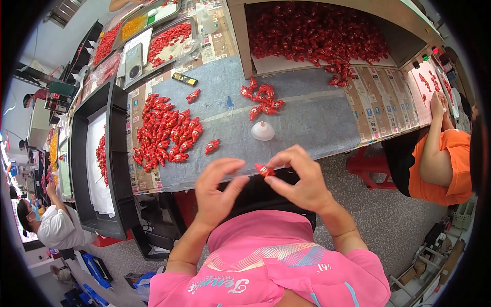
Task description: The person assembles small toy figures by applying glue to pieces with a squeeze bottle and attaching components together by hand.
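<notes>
Between the thumb and fingers of my right hand [303, 180] is a small red figurine [264, 170], held just off the table's near edge. My left hand [217, 190] is beside it, thumb and fingers apart, with nothing in them. On the blue-grey table cover [220, 92], a large pile of red figurines [169, 130] lies to the left, and one loose red figurine [213, 147] rests near my left hand. A smaller cluster of red figurines [263, 100] sits farther back in the middle. Closer to me stands a white dome-shaped piece [263, 131] with a small tip.
A wide box [250, 56] full of red figurines stands at the back. On the left is a black crate [118, 153]; beyond it are a phone [134, 62] and trays [171, 43]. A dark cylinder [184, 79] lies on the cover. A person in orange [442, 163] works at right.
</notes>
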The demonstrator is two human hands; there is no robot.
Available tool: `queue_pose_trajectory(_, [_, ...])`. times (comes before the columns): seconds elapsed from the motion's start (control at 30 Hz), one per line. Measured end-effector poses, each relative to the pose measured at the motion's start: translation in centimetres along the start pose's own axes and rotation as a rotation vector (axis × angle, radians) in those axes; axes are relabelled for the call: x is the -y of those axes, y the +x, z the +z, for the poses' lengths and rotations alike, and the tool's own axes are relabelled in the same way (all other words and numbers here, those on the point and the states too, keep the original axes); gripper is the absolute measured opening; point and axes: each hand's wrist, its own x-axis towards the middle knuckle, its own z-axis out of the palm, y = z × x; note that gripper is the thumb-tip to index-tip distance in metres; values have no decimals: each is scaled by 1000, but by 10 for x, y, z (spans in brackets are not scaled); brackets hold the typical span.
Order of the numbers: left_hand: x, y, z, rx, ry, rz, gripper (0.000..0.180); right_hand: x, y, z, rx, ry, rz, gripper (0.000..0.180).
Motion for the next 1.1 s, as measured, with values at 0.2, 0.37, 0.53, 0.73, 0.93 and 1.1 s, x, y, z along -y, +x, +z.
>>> queue_pose_trajectory(0.2, [2, -4, 12, 203, -533, -185, 15, -3, -4, 5, 135, 97, 33, 28])
queue_pose_trajectory(0.37, [14, 0, 4, 250, -791, -333, 19, -20, 1, 3, 3, 34, 3, 32])
queue_pose_trajectory(0.53, [16, 1, -2, 173, -978, -579, 24, -29, 32, 15, -258, -143, -6, 39])
queue_pose_trajectory(0.73, [18, 5, -1, 138, -1091, -580, 28, -43, 36, 19, -52, 81, -7, 41])
queue_pose_trajectory(0.93, [21, 7, 0, 148, -1093, -604, 28, -22, 14, -19, 12, 48, 10, 44])
queue_pose_trajectory(1.1, [19, 11, 5, 174, -1064, -614, 28, -13, -6, -29, -110, 378, 184, 40])
